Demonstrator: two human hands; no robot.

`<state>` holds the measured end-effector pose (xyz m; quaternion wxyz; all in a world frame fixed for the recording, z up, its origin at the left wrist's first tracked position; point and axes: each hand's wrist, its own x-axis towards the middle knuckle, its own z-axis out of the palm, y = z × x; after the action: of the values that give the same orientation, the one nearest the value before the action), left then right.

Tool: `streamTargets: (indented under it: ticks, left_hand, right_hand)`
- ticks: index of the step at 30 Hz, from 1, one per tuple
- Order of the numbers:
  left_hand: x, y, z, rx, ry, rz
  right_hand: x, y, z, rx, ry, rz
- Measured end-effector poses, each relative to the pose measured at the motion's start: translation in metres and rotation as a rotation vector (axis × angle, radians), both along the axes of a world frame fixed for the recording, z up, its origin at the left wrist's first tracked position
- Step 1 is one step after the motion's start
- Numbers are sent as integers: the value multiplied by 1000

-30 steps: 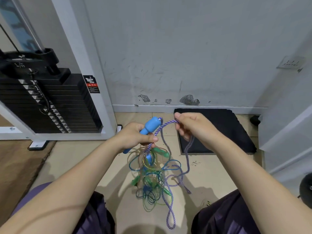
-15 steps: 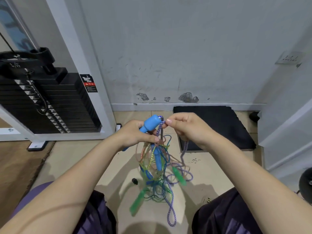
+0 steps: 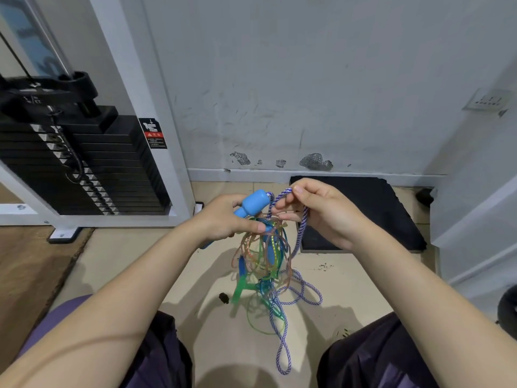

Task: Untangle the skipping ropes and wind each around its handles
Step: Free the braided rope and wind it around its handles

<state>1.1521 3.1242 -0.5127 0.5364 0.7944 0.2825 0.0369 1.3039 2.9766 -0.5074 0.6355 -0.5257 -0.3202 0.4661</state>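
Skipping ropes (image 3: pixel 265 261) hang in a tangle below the blue handle (image 3: pixel 251 204), over the floor between the knees. In the head view, the left hand (image 3: pixel 223 219) grips that handle; the right hand (image 3: pixel 321 214) pinches the purple-white cord (image 3: pixel 300 233) beside it. Feed the cord out slowly, keeping loops slack. Open floor lies right of the handle, short of the black mat (image 3: pixel 377 208).

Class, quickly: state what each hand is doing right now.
Left hand: closed, grips the blue handle.
Right hand: closed, pinches the purple-and-white rope near the handle.
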Motion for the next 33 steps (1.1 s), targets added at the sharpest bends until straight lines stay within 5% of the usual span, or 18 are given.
streamTargets:
  ticks: [16, 33]
  left_hand:
    - [3, -5, -11, -269, -85, -61]
    - [5, -10, -21, -483, 68, -218]
  right_hand:
    - [-12, 1, 7, 27, 117, -65]
    - [-9, 0, 8, 72, 99, -136]
